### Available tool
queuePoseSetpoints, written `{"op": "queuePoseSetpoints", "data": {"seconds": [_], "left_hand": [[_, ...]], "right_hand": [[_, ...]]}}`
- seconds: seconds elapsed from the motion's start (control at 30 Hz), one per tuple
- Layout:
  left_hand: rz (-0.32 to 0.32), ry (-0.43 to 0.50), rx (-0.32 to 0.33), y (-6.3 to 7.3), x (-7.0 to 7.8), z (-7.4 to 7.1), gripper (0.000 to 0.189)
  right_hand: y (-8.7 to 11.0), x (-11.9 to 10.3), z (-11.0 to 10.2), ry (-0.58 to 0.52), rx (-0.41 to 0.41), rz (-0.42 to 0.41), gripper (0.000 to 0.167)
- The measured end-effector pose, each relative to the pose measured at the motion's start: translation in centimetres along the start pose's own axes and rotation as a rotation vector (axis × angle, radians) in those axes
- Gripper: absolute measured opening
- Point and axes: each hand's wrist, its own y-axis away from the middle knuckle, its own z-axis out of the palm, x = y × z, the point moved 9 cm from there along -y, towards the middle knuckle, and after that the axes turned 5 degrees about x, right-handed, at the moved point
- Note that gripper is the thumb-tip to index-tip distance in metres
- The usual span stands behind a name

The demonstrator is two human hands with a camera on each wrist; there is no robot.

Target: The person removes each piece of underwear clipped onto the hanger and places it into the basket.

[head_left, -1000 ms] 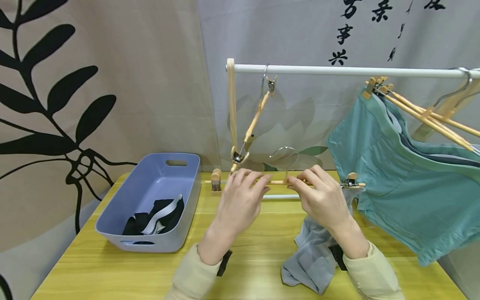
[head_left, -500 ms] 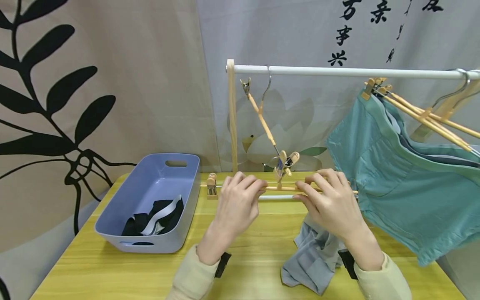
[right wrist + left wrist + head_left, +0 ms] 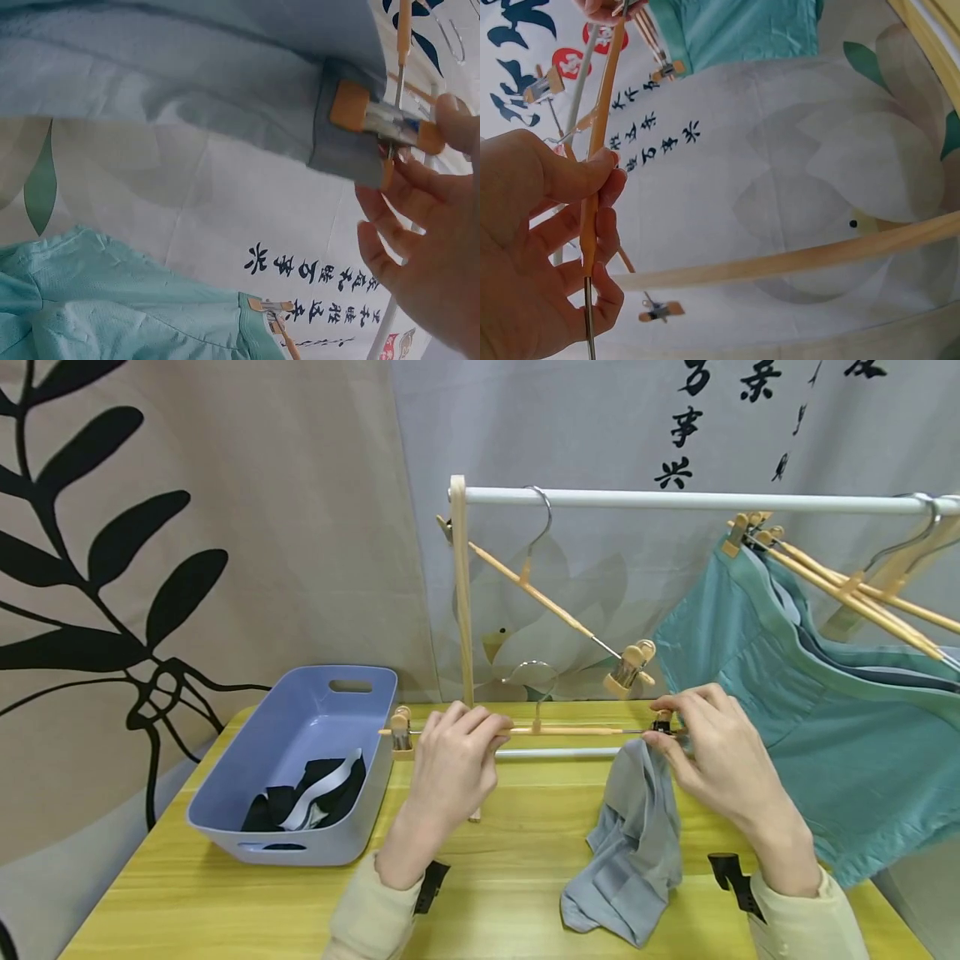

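Observation:
In the head view my left hand (image 3: 453, 764) grips the wooden bar of a clip hanger (image 3: 577, 731); the left wrist view shows thumb and fingers curled round that bar (image 3: 604, 97). At the hanger's right end my right hand (image 3: 723, 764) pinches a metal-and-wood clip (image 3: 662, 723). A grey cloth garment (image 3: 630, 847) hangs from this clip down onto the table. Close up in the right wrist view, the clip (image 3: 375, 116) bites the garment's edge (image 3: 341, 150), my thumb on its wooden end. The hanger's left clip (image 3: 401, 731) holds nothing.
A white rail (image 3: 675, 503) on a wooden stand (image 3: 461, 593) carries an empty clip hanger (image 3: 558, 610), hanging askew. Teal shorts (image 3: 810, 718) hang at the right. On the left, a blue basket (image 3: 382, 760) contains dark and white cloth (image 3: 318, 793).
My right hand has moved right along the bar to the clip. The held hanger and my left hand have shifted left. The empty hanger on the rail has swung round.

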Motion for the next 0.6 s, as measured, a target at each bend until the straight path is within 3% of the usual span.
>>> {"op": "queuePoseSetpoints", "data": {"seconds": [0.13,0.33,0.6], "left_hand": [[-0.011,0.005,0.0,0.1,-0.2,-0.3,0.012],[-0.022,0.035,-0.003,0.0,-0.5,-0.8,0.011],[-0.028,0.063,-0.026,0.0,-0.6,-1.0,0.011]], "right_hand": [[0.0,0.2,0.0,-0.029,0.001,0.026,0.04],[-0.1,-0.2,-0.4,-0.112,0.047,-0.006,0.056],[-0.2,-1.1,-0.8,-0.113,0.109,-0.066,0.063]]}}
